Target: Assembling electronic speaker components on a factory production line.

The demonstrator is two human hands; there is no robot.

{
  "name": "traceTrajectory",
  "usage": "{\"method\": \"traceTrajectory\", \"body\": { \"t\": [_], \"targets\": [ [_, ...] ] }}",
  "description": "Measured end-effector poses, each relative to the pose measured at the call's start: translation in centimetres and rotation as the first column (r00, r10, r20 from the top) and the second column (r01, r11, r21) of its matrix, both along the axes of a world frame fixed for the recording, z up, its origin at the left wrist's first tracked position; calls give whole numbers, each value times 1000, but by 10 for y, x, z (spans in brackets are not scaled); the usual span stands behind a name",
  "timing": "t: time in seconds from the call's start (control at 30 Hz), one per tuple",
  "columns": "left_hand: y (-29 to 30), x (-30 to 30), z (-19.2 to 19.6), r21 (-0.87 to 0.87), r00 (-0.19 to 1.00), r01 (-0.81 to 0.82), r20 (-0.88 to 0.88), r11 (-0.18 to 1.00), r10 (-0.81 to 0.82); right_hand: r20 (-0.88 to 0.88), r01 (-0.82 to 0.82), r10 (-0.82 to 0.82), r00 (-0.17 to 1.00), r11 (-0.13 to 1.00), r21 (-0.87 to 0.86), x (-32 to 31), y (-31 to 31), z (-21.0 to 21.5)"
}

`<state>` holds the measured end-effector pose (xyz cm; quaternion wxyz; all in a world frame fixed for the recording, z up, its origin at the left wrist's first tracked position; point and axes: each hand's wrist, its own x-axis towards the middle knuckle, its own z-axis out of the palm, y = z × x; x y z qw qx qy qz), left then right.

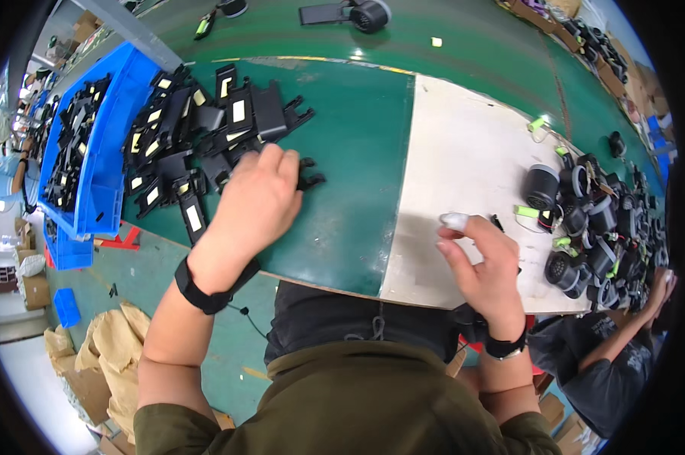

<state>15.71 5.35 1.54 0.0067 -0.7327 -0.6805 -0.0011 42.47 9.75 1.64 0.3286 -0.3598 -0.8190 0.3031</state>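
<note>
Where countable, perhaps twenty black brackets (206, 136).

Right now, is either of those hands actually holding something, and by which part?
The left hand reaches into the pile of black plastic brackets, fingers curled over one; the grip itself is hidden. The right hand pinches a small dark part at its fingertips.

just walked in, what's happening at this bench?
A person at a green workbench has the left hand down on a heap of flat black plastic parts, fingers curled over one at the heap's edge. The right hand is raised over the white mat, pinching something small and dark; I can't tell what. A blue bin of similar parts sits at the left, and black cylindrical units with green tags pile up at the right.
</note>
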Motion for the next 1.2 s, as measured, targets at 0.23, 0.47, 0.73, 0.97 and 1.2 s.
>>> {"method": "traceTrajectory", "body": {
  "t": [0.23,0.47,0.73,0.97,1.2],
  "targets": [
    [23,91,7,-386,-508,2,794,922,333,-157,44,-26,987,993,113,-20,-5,-6],
    [32,117,-9,-508,-646,9,654,861,393,-97,-17,38,995,978,210,-12,1,-13],
    [33,129,-16,-548,-742,-71,587,833,323,-45,-141,156,987,960,241,-17,-1,-17],
    [29,128,-26,-453,-594,-52,730,890,337,123,-140,110,986,953,268,-15,16,-2],
    [31,119,-20,-598,-705,-17,576,802,414,34,-251,254,967,966,-65,-14,28,16]
  ]
}}
